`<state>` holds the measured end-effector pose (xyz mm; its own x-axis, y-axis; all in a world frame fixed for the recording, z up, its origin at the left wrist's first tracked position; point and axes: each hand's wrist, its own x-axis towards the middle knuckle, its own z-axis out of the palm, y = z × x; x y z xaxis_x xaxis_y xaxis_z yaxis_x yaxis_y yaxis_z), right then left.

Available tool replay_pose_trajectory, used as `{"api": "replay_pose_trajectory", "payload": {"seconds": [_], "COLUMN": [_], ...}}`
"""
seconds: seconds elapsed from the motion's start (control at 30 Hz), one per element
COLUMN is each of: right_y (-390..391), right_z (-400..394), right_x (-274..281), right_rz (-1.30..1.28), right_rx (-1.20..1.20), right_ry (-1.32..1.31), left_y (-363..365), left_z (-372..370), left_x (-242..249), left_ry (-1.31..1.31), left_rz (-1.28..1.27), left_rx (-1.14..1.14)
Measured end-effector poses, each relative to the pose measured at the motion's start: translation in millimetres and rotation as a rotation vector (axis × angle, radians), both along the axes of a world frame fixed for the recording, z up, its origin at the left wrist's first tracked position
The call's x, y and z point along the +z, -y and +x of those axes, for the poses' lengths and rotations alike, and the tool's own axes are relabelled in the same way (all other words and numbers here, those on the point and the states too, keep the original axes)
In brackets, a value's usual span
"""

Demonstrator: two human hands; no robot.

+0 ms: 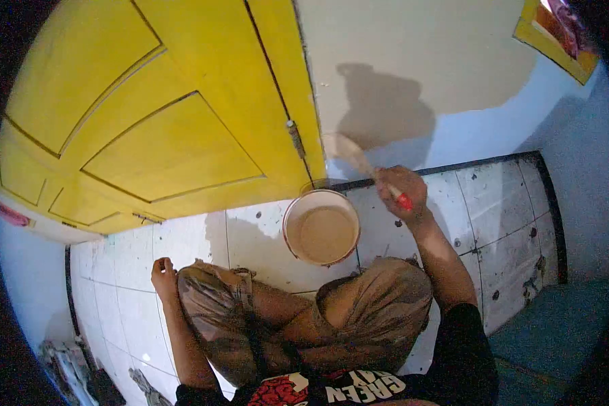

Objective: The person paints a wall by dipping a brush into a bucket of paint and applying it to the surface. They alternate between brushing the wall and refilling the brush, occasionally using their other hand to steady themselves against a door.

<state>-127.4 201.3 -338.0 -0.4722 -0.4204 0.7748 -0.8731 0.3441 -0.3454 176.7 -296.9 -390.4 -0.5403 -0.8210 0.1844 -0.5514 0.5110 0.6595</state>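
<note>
My right hand (pixel 402 193) is closed around the handle of a paintbrush (pixel 360 160). The handle's red end shows below my fingers, and the pale bristle end, a little blurred, is close to the wall beside the door frame. Between my hands and in front of my crossed legs stands a bucket (pixel 287 230) with beige paint (pixel 326 233) in it. My left hand (pixel 162 276) is beside my left knee, fingers curled and nothing seen in them. Beige paint coats the upper part of the wall (pixel 413 40); its lower part (pixel 467 135) is pale bluish white.
A yellow panelled door (pixel 176 145) with a metal hinge (pixel 295 139) stands at the left. Spotted white tiles (pixel 507 210) cover the floor, with a dark strip (pixel 446 164) along the wall's foot. A yellow frame (pixel 555 54) is at the upper right. Dark items (pixel 74 372) lie lower left.
</note>
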Motion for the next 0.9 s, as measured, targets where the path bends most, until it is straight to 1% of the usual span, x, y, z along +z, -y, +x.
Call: {"api": "replay_pose_trajectory", "payload": {"seconds": [0.03,0.07,0.1,0.13,0.2,0.27,0.33,0.37,0.43,0.47,0.53,0.6,0.67,0.7,0.77,0.8,0.87,0.9], "right_y": [-9,-26,-44,-59,-90,-116,-126,-124,-115,-113,-78,-53,-28,-25,-25,-30,-42,-53], "right_z": [-5,-12,-19,-19,-20,-20,-11,-12,-9,-17,-4,-6,9,14,20,21,22,14], "right_x": [-5,-13,-20,-26,-25,-36,-29,-26,-21,-37,-28,-52,-30,-25,-16,-11,-5,-16], "right_rz": [-0.002,0.014,0.028,-0.047,-0.24,-0.497,-0.587,-0.583,-0.383,-0.296,0.018,-0.084,-0.066,-0.065,-0.172,-0.17,-0.001,0.157], "right_rx": [-0.01,-0.159,-0.305,-0.419,-0.434,-0.471,-0.574,-0.567,-0.81,-0.808,-0.85,-0.625,-0.35,-0.364,-0.178,-0.189,-0.202,-0.399], "right_ry": [-0.007,-0.049,-0.09,-0.009,-0.066,0.14,0.103,0.106,-0.063,-0.142,-0.107,-0.165,-0.184,-0.186,-0.091,-0.097,-0.034,0.119], "left_y": [-4,-5,-12,-10,-11,-15,-13,-6,-7,-9,-17,-10,-11,-14,-4,-7,-9,-11], "left_z": [1,1,-1,-4,-3,-6,-11,-9,-6,-5,-10,-6,-5,-7,-4,-4,-3,-5], "left_x": [2,4,13,14,12,17,14,7,9,10,19,15,14,16,7,8,12,14], "left_ry": [-0.042,-0.083,-0.071,-0.077,-0.028,0.002,0.019,0.001,-0.026,-0.019,0.011,0.013,0.022,0.004,-0.008,-0.013,-0.007,-0.007], "left_rz": [-0.018,-0.036,0.034,0.031,-0.003,0.012,0.029,0.051,0.052,0.051,0.038,0.012,-0.01,-0.034,-0.029,-0.028,0.018,0.02], "left_rx": [-0.046,-0.089,-0.056,-0.056,-0.04,-0.022,-0.001,0.009,-0.003,-0.004,0.033,0.014,-0.018,-0.022,-0.027,-0.037,-0.015,-0.019]}}
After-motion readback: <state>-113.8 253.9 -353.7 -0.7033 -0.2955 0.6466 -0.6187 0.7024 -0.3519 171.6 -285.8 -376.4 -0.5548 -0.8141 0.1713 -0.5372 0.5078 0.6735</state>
